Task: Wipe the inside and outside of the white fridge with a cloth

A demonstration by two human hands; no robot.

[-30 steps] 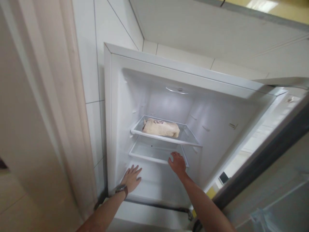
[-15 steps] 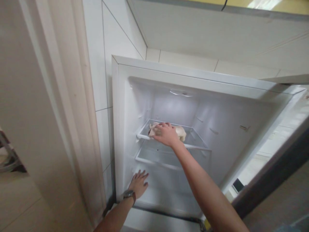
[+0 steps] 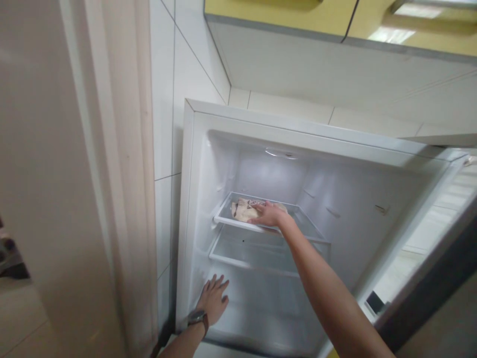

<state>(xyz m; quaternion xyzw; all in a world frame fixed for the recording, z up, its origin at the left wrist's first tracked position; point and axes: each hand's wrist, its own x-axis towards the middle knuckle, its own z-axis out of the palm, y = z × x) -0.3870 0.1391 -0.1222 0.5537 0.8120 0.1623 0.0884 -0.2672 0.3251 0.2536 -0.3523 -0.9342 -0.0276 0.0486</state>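
Note:
My right hand (image 3: 269,214) reaches into an open fridge and lies on a cloth (image 3: 243,211). Its fingers stretch flat over the fabric, with the thumb apart. The cloth is cream-coloured with a dark brown print; it rests near the front of the upper glass shelf (image 3: 308,226), and my hand hides part of it. Lower down, my left hand (image 3: 214,298), with a watch (image 3: 197,316) at the wrist, is open with fingers spread. It is by the fridge's lower left inside and holds nothing; whether it touches the wall I cannot tell.
Below the cloth is a second glass shelf (image 3: 257,248) with a small dark speck. The fridge door (image 3: 439,278) stands open at the right. Yellow cabinets (image 3: 283,17) hang overhead. A pale door frame (image 3: 126,164) and tiled wall (image 3: 164,99) border the left.
My right hand has shifted to the right across the cloth, uncovering more of its left part and the print. My left hand stays spread in about the same place. The view has tilted up slightly.

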